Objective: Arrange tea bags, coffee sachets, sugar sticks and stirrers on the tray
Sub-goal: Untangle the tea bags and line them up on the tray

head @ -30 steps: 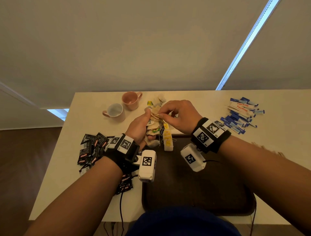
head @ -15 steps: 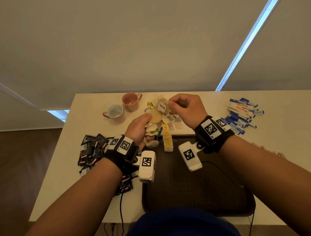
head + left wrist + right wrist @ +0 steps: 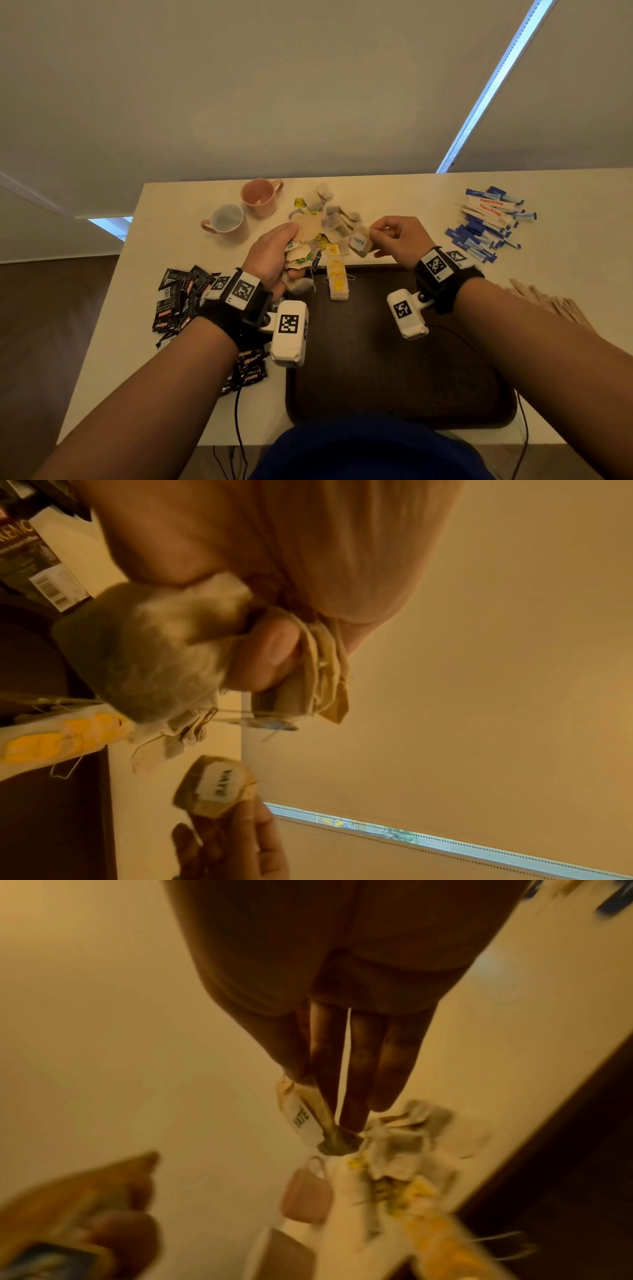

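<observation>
tray (image 3: 394,359) front-centre | coffee sachets (image 3: 178,298) left | sugar sticks (image 3: 489,222) right

Stirrers (image 3: 548,301) partly behind right forearm; right wrist view blurred.

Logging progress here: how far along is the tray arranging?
Early. Done: one row of yellow-tagged tea bags on the dark brown tray. In hand: left hand grips a bunch, right hand pinches one. Left: black coffee sachets, blue sugar sticks, wooden stirrers.
</observation>
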